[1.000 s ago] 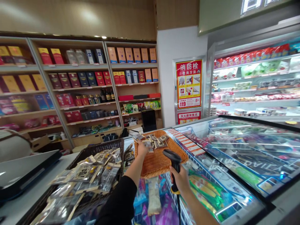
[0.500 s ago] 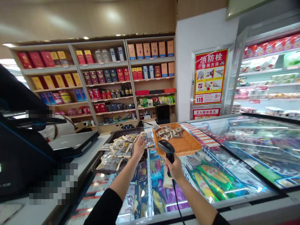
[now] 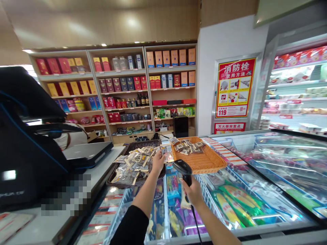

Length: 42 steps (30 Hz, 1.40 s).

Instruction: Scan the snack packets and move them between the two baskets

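My right hand [image 3: 192, 192] is wrapped round the handle of a black barcode scanner [image 3: 183, 167], whose head points forward and left. My left hand [image 3: 158, 162] pinches a small clear snack packet [image 3: 166, 153] in front of the scanner, by the right edge of a dark woven basket [image 3: 110, 177]. That basket is heaped with similar packets [image 3: 136, 160] with pale labels and dark print. Further right lies an orange woven basket [image 3: 209, 162], with several of the same packets [image 3: 187, 146] at its back left.
Both baskets rest on a glass-topped chest freezer [image 3: 258, 160] full of bagged goods. A counter [image 3: 68, 200] with a flat grey scale-like plate [image 3: 84, 151] and a black machine [image 3: 28, 153] is on the left. The scanner's cord [image 3: 196, 221] hangs down. Stocked shelves [image 3: 122, 92] line the back; a partly hidden person [image 3: 76, 137] is behind the machine.
The whole view has shifted, so everything sits slightly further right and lower. Both hands keep their grips on the packet and the scanner, with little movement relative to the baskets.
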Tool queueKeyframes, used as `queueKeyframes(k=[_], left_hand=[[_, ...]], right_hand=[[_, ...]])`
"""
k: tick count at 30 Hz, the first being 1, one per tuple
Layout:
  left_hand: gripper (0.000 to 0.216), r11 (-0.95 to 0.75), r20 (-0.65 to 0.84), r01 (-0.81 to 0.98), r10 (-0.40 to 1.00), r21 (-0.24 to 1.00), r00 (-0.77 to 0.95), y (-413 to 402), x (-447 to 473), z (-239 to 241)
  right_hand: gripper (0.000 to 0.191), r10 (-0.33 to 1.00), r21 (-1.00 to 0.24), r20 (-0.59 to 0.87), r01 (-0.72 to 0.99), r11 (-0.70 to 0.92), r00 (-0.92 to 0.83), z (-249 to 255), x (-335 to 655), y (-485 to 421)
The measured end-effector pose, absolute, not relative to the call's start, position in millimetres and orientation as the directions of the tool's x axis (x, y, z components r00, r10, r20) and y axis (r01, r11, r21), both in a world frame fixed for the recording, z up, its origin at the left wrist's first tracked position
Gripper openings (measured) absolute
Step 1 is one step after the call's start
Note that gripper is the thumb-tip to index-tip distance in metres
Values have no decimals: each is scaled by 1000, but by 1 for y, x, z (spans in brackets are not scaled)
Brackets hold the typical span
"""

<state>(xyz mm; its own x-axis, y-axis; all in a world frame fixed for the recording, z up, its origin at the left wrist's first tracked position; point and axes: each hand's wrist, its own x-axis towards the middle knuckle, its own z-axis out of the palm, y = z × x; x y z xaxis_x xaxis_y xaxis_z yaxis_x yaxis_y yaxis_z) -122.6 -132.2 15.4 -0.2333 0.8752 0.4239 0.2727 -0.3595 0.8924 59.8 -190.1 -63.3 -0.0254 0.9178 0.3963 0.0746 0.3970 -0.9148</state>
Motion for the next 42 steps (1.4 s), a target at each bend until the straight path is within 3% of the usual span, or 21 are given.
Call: queueKeyframes(k=[8,11,16,23,25,29,33,38,42], left_hand=[[33,-309,396,328,886,893,-243,-132,-121,15],[32,-283,404,424,885,860,-230,-132,-119,16],[38,-198,499,733,839,651,-217,-149,-112,26],[36,-122,561,924,821,362,-111,-208,-159,48],[37,-114,512,943,856,313,-66,-223,-187,52],[36,-91,361,933,931,348,-44,-230,-231,55],[37,-26,407,949,907,314,-109,-210,-246,54],[38,262,450,936,824,234,-343,-172,-251,54],[41,264,433,945,842,192,-323,-149,-258,56]], right_hand=[[28,919,-918,389,56,393,-60,-62,60,-193],[28,919,-920,390,30,391,-54,-63,59,-193],[32,941,-938,339,-82,337,-14,-65,60,-191],[35,960,-952,280,-120,281,19,-67,66,-188],[34,957,-951,290,-107,290,12,-66,65,-190],[33,949,-944,316,-101,314,-1,-66,63,-191],[34,960,-950,281,-143,278,-2,-71,64,-187],[37,972,-955,237,-186,232,-2,-76,63,-182],[39,971,-951,236,-195,240,43,-77,57,-182]])
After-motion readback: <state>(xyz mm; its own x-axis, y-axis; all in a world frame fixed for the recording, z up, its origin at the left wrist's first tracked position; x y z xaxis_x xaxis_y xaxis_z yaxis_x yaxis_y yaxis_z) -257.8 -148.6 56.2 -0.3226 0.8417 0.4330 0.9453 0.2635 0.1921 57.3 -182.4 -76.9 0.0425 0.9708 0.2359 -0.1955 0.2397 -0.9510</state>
